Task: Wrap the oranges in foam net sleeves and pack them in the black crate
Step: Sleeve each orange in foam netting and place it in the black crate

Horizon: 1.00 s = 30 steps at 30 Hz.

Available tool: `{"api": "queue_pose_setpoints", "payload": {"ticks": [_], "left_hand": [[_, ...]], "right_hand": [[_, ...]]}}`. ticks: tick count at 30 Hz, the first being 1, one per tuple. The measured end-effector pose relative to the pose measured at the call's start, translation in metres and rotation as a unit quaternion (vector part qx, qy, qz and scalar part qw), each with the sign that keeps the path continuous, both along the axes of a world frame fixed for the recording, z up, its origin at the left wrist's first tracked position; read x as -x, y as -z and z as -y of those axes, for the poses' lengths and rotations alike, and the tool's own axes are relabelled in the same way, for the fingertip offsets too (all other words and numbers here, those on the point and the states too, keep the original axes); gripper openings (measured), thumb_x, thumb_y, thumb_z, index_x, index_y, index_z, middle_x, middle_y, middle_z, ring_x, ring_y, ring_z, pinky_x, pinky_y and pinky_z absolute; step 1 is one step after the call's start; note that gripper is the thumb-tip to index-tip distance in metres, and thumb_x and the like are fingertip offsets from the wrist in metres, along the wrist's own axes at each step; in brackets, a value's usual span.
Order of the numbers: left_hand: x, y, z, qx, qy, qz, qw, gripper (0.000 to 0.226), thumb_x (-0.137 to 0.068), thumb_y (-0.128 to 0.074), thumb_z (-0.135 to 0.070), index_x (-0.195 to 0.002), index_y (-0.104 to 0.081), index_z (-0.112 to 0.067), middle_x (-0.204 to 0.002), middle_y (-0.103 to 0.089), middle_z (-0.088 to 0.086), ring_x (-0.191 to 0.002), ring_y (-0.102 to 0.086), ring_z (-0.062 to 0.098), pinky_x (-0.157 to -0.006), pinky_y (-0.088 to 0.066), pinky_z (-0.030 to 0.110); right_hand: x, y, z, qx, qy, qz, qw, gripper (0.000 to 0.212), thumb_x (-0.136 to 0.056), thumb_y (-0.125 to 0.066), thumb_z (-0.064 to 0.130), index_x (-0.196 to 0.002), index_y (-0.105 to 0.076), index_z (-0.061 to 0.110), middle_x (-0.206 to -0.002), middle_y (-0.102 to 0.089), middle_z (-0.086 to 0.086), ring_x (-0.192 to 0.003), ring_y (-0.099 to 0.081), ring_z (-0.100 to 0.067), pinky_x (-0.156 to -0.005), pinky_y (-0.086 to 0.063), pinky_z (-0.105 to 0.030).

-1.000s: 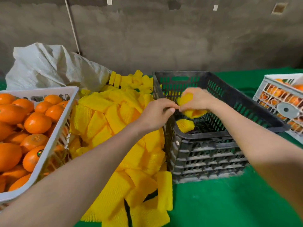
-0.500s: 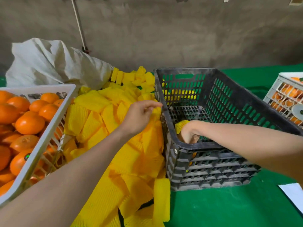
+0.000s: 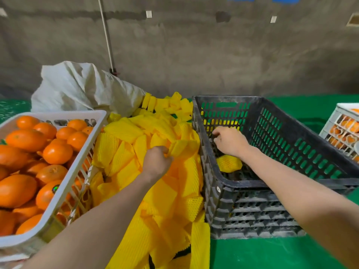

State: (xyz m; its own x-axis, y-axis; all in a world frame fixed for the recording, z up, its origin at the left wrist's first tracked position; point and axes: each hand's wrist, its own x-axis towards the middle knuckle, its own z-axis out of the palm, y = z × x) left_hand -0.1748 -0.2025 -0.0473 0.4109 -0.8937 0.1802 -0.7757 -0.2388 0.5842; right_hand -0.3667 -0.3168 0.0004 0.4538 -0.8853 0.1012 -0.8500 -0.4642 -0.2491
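A white basket (image 3: pixel 64 193) at the left holds several bare oranges (image 3: pixel 57 153). A heap of yellow foam net sleeves (image 3: pixel 165 191) lies in the middle. My left hand (image 3: pixel 157 162) rests on the heap with its fingers pinched on one sleeve. The black crate (image 3: pixel 272 191) stands to the right. A wrapped orange (image 3: pixel 229 163) lies on the crate floor near its left wall. My right hand (image 3: pixel 228 140) hovers inside the crate just above that orange, fingers loosely curled and holding nothing.
A white woven sack (image 3: pixel 81 88) lies behind the basket and sleeves. Another white crate with oranges (image 3: pixel 343 131) stands at the far right. Green cloth (image 3: pixel 272 253) covers the table, and a grey concrete wall stands behind.
My right hand lowered the wrapped orange into the crate, let it go and lifted off. My left hand moved left from the crate rim down onto the sleeve heap.
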Motion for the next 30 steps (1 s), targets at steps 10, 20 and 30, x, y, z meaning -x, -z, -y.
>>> {"api": "queue_pose_setpoints", "payload": {"ticks": [10, 20, 30], "left_hand": [[-0.021, -0.051, -0.054, 0.114, 0.045, -0.077, 0.990, 0.025, -0.075, -0.065, -0.007, -0.058, -0.054, -0.021, -0.052, -0.050, -0.001, -0.053, -0.043, 0.012, -0.048, -0.031, 0.020], [-0.074, -0.047, -0.117, 0.136, -0.019, -0.156, 0.978, 0.041, -0.097, -0.052, -0.028, -0.125, -0.046, 0.001, -0.085, -0.053, 0.007, -0.072, -0.046, 0.009, -0.058, -0.032, 0.013], [-0.180, -0.055, -0.162, -0.020, -0.012, -0.061, 0.998, 0.013, -0.089, -0.048, -0.003, -0.091, -0.061, -0.002, -0.091, -0.058, 0.019, -0.088, -0.057, 0.036, -0.071, -0.042, 0.037]], "right_hand": [[-0.064, -0.020, -0.091, 0.216, -0.343, 0.031, 0.914, 0.036, -0.079, -0.069, 0.017, -0.114, -0.061, 0.014, -0.139, -0.046, -0.008, -0.131, -0.039, -0.028, -0.109, -0.026, -0.041], [-0.145, -0.029, -0.138, 0.064, -0.323, 0.163, 0.930, 0.035, -0.076, -0.075, 0.024, -0.099, -0.051, 0.016, -0.095, -0.052, 0.007, -0.088, -0.047, -0.011, -0.077, -0.039, -0.029], [-0.200, -0.028, -0.152, 0.056, -0.293, 0.158, 0.941, 0.027, -0.089, -0.060, 0.015, -0.113, -0.061, 0.001, -0.111, -0.062, -0.015, -0.107, -0.054, -0.030, -0.083, -0.033, -0.031]]}}
